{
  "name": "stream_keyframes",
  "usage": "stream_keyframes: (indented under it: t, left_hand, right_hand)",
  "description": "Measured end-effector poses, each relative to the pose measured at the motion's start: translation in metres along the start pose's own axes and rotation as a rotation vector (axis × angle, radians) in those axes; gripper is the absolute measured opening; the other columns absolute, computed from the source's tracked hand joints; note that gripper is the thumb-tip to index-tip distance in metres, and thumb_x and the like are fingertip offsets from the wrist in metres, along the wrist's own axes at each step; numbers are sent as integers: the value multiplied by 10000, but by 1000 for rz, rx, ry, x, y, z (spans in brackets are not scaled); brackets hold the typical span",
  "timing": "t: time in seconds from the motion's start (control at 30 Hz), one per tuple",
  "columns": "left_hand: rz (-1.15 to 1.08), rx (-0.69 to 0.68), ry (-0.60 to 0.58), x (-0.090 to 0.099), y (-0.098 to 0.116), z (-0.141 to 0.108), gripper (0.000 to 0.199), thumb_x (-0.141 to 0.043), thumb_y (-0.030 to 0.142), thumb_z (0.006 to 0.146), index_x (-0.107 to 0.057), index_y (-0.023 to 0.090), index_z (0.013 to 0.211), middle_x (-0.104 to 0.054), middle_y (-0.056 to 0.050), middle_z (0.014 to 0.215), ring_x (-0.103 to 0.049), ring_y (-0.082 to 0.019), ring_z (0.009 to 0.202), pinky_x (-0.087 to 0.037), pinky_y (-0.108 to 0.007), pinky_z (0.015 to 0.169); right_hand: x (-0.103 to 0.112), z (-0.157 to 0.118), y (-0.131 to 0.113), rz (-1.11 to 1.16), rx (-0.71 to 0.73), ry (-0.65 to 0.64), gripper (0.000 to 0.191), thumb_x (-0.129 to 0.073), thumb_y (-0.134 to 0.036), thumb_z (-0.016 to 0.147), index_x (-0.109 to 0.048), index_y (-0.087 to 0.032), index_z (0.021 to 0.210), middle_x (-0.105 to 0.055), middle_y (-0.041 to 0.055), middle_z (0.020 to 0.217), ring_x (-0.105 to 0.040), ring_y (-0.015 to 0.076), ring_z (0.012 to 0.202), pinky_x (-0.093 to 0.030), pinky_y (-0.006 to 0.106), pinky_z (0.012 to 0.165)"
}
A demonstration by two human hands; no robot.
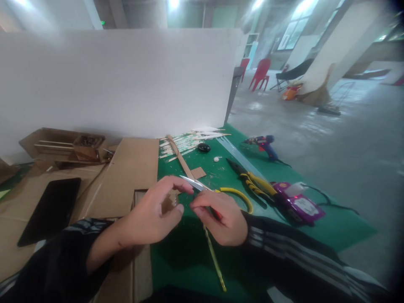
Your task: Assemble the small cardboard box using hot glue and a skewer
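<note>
My left hand [159,212] is raised over the work surface, thumb and curved fingers apart, with nothing visible between them. Just to its right, my right hand [221,216] has its fingers pressed together in a pinch; whatever they hold, if anything, is hidden. Scissors [197,184] with a yellow handle show behind the right hand, the blades pointing left towards my left fingertips. I cannot tell whether the right hand touches them. Below the right hand, a slim yellow pencil [214,261] lies on the green mat [179,265].
Cardboard [132,162] and a black tablet [52,210] lie left. Thin white-tipped sticks [189,143], a cardboard strip [179,155] and a round black object [203,147] lie behind. Right are pliers [252,181], a purple power strip [298,206] and a glue gun [265,145]. A white panel [120,80] stands behind.
</note>
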State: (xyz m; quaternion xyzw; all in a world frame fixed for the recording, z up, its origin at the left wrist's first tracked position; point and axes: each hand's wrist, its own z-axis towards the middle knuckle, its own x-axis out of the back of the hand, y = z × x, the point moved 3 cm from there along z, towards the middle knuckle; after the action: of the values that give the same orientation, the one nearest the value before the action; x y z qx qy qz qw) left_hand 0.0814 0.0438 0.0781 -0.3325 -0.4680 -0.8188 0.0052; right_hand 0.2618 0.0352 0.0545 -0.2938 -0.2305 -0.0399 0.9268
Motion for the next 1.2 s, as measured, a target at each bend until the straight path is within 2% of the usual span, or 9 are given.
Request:
stream_keyframes:
  t: [0.1,0.2,0.4,0.63,0.77,0.87,1.0,1.2]
  left_hand:
    - [-2,7,-39,-3,2,0,431,-572,69,843,-552,243,1237,-642,-58,1229,-609,-227,1155,-483,-355,1020]
    - [2,22,-33,-5,2,1,379,-616,135,871,-573,242,1233,-677,-62,1215,-645,-231,1109,-505,-363,1001]
    - [71,44,46,-4,-5,3,198,-672,232,886,-656,236,1083,-733,-18,992,-693,-181,910,-551,-287,856]
    - [121,65,158,-1,-7,0,184,-704,289,875,-663,235,1046,-740,-23,952,-713,-182,871,-564,-254,754]
    - [208,-23,170,2,-5,1,151,-693,286,896,-681,238,1038,-755,-30,960,-707,-187,879,-550,-281,792]
    - [287,-164,143,2,-4,3,138,-644,286,940,-712,242,1051,-778,-40,945,-693,-194,863,-535,-318,821]
    - [326,-320,136,2,-2,4,179,-611,285,967,-749,268,1079,-795,-36,894,-678,-186,801,-522,-317,771]
    - [335,-320,157,3,-3,4,157,-622,278,960,-773,259,997,-802,-26,849,-677,-191,757,-516,-323,746]
  right_hand:
    - [0,-1,1,83,-101,-10,113,-539,-173,939,-648,-166,909,-659,18,720,-602,112,626,-485,223,584]
    - [0,-1,3,174,-198,-6,117,-569,-193,936,-677,-159,908,-679,20,723,-607,102,601,-490,198,551]
    - [0,-1,9,298,-354,42,104,-666,-245,891,-715,-156,867,-703,25,713,-607,96,549,-487,193,509]
    - [1,0,13,326,-441,109,136,-740,-281,831,-723,-146,817,-681,25,653,-597,107,511,-490,212,476]
    - [0,0,16,346,-484,112,150,-768,-292,808,-727,-148,806,-687,23,654,-611,109,503,-500,214,480]
    - [-1,0,19,373,-536,104,163,-775,-305,802,-725,-152,781,-699,21,648,-621,110,502,-507,210,486]
    - [-1,2,19,388,-572,84,198,-771,-320,801,-704,-156,715,-677,3,589,-600,100,487,-503,201,485]
    - [-3,2,20,502,-675,66,216,-789,-347,772,-724,-148,718,-690,16,604,-589,97,481,-513,208,481]
